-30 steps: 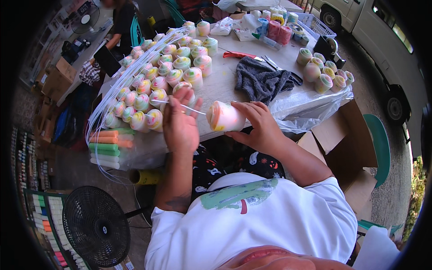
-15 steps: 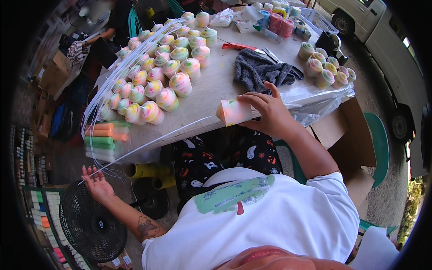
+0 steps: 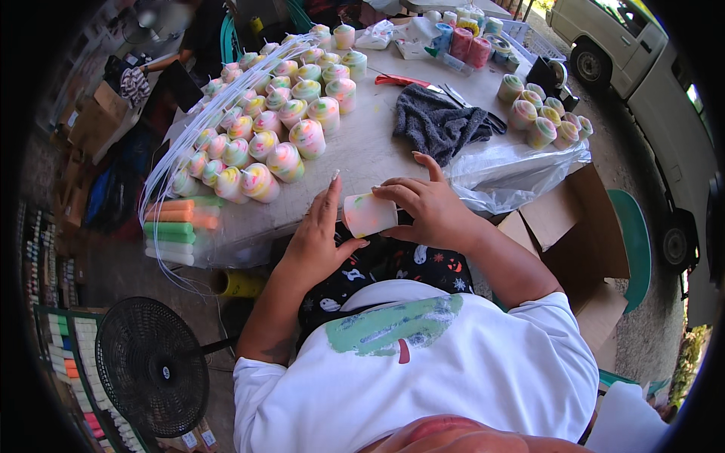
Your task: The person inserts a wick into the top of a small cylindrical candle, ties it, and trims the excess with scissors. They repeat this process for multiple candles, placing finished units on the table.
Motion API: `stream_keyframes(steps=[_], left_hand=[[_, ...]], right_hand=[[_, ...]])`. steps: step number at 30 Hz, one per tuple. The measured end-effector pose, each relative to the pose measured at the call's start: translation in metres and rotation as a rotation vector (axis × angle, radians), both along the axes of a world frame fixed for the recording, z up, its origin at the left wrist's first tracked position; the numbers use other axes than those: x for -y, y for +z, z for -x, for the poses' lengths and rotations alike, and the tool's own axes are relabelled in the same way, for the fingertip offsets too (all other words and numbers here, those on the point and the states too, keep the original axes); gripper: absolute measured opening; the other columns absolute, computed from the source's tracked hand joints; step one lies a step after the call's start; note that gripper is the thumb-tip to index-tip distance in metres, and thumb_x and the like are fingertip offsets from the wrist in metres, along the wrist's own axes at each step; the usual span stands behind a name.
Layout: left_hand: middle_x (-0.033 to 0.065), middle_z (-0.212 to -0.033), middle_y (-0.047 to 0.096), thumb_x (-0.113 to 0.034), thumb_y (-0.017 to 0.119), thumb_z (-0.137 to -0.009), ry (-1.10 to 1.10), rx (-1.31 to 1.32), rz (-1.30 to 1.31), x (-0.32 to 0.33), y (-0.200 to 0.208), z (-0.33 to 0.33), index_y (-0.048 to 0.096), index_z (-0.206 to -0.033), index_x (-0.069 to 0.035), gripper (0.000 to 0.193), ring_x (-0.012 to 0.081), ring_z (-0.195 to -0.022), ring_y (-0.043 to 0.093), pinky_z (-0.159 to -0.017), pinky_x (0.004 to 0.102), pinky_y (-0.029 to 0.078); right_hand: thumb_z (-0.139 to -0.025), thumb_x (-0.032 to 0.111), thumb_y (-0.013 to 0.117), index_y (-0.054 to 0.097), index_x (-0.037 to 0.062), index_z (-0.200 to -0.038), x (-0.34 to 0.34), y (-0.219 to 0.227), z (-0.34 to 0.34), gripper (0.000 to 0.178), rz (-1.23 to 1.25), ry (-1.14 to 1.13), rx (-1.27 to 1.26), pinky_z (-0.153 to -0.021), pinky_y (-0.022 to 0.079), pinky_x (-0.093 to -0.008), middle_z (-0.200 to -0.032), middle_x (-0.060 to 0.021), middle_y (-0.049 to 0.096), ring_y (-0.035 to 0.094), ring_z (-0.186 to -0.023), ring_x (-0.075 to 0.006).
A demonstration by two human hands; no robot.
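The candle (image 3: 370, 215) is a short, stout cylinder of pale pinkish-white wax, marbled with soft orange and pink patches, a green fleck toward the far side and a little yellow low on the near side. It is held up on its side in the near middle of the scene, its length running left to right, its right end gripped by the fingers and thumb of the right hand (image 3: 434, 210).

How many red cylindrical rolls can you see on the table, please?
2: one red cylindrical roll is far along the white table, the second roll just to its right; others may be hidden.
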State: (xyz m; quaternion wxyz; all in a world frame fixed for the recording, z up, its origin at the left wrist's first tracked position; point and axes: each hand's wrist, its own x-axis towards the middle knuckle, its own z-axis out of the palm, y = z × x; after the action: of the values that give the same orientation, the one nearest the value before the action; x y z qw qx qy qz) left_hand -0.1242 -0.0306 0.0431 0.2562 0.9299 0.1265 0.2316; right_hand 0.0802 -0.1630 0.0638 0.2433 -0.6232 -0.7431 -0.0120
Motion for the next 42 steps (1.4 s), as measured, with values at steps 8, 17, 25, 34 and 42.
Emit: stream_keyframes(steps=[8,17,25,34,42], left_hand=[[0.0170,-0.109,0.054,-0.041,0.081,-0.067,0.100,-0.113,-0.057,-0.003,-0.024,-0.018,0.024,-0.148,-0.013,0.103,0.0382,-0.098,0.058,-0.080,0.0441,0.050],[0.0205,-0.121,0.050,-0.056,0.080,-0.063,0.376,-0.162,0.006,-0.019,-0.047,0.048,0.027,-0.147,-0.011,0.109,0.0402,-0.111,0.052,-0.095,0.0476,0.042],[0.0230,-0.133,0.043,-0.034,0.085,-0.066,0.026,0.141,0.100,0.007,-0.004,0.001,0.027,-0.145,-0.003,0.102,0.0396,-0.122,0.046,-0.100,0.0460,0.041],[0.0134,-0.119,0.055,-0.009,0.083,-0.070,-0.187,0.400,0.567,0.008,-0.033,-0.037,0.045,-0.124,-0.005,0.066,0.0244,-0.110,0.057,-0.092,0.0354,0.047],[0.0137,-0.117,0.056,-0.010,0.084,-0.068,-0.151,0.366,0.596,0.013,-0.034,-0.039,0.045,-0.123,-0.005,0.068,0.0245,-0.107,0.058,-0.091,0.0356,0.047]], right_hand=[[-0.066,0.025,0.079,0.055,0.0089,-0.113,0.013,0.007,-0.017,0.055,-0.010,-0.009,0.127,-0.111,0.014,-0.0615,-0.107,-0.0058,0.062,0.062,-0.103,-0.0207],[-0.064,0.022,0.080,0.055,0.0096,-0.118,0.001,0.026,-0.025,0.060,-0.008,0.053,0.066,-0.112,0.015,-0.0592,-0.111,-0.0057,0.062,0.062,-0.103,-0.0211],[-0.064,0.025,0.081,0.057,0.0121,-0.121,-0.016,0.029,-0.008,0.064,0.014,0.166,-0.122,-0.110,0.022,-0.0555,-0.112,-0.0063,0.062,0.059,-0.108,-0.0225],[-0.085,0.010,0.069,0.065,0.0052,-0.114,0.000,0.002,0.012,0.030,-0.070,0.187,-1.049,-0.098,0.043,-0.0345,-0.121,-0.0115,0.059,0.057,-0.113,-0.0217],[-0.090,0.006,0.062,0.069,0.0050,-0.104,-0.001,-0.002,0.011,0.015,-0.002,0.223,-1.220,-0.099,0.041,-0.0316,-0.124,-0.0116,0.057,0.053,-0.115,-0.0189]])
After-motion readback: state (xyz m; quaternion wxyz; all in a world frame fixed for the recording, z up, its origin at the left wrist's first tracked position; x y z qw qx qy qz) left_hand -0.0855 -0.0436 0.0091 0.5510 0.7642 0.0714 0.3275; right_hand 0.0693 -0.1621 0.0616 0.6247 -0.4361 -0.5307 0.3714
